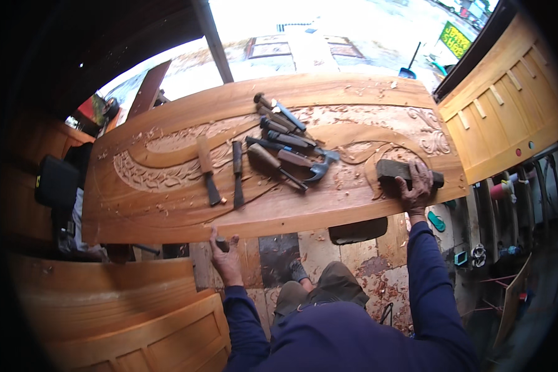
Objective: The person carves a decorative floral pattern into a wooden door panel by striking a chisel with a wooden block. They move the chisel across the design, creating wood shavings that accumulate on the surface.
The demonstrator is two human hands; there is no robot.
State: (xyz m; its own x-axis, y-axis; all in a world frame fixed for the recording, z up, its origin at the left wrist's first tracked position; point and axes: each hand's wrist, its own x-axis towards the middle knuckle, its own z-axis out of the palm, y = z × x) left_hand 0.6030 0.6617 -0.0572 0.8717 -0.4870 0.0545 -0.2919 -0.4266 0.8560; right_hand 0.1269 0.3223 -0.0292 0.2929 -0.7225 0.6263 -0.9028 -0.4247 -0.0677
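Note:
A carved wooden door panel (254, 226) lies flat in front of me, with leaf and scroll relief. At its right end my right hand (418, 183) grips a long dark wooden block (394, 170), fingers over its top. My left hand (227, 263) is just off the near edge, with a small dark grey piece (222, 245) between thumb and fingers; its kind is unclear. Nearest to that hand on the panel are a flat chisel with a light wooden handle (204, 158) and a darker-handled chisel (237, 167). A claw hammer (319, 166) rests among several chisels (279, 133) in the middle.
Wood shavings are scattered over the panel and the tiled floor (378, 279). Paneled doors stand at lower left (161, 335) and far right (508, 99). A black chair-like object (57, 180) is beyond the left end. A green sandal (436, 221) lies on the floor at right.

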